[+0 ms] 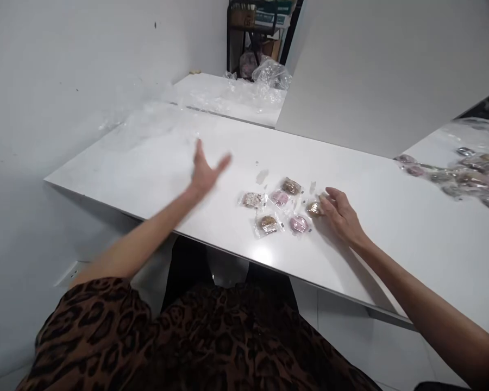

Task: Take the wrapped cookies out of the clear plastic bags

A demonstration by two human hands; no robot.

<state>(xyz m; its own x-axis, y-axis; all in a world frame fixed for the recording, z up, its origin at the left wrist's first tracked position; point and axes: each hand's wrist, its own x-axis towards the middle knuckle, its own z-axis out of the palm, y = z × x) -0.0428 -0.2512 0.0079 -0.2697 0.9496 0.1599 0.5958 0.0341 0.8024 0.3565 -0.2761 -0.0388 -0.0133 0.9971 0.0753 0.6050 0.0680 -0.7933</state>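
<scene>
My left hand [206, 172] is over the left half of the white table [146, 163], blurred by motion, its fingers spread and nothing in them. At the right end of a small group of clear-wrapped treats, my right hand [342, 216] pinches the edge of a brown-gold wrapped cookie [313, 208] at the tabletop. The rest of the group lies just left of it: a pink packet [299, 224], a second pink packet [280, 198], a dark brown packet [291, 186], a speckled pale packet [252, 200] and a brown packet [268, 223].
Many more wrapped treats [468, 176] lie heaped at the far right with clear plastic over them. Crumpled clear plastic [272, 74] sits on a surface behind the table. A white panel [375, 70] stands along the back edge, and a wall [85, 65] borders the left.
</scene>
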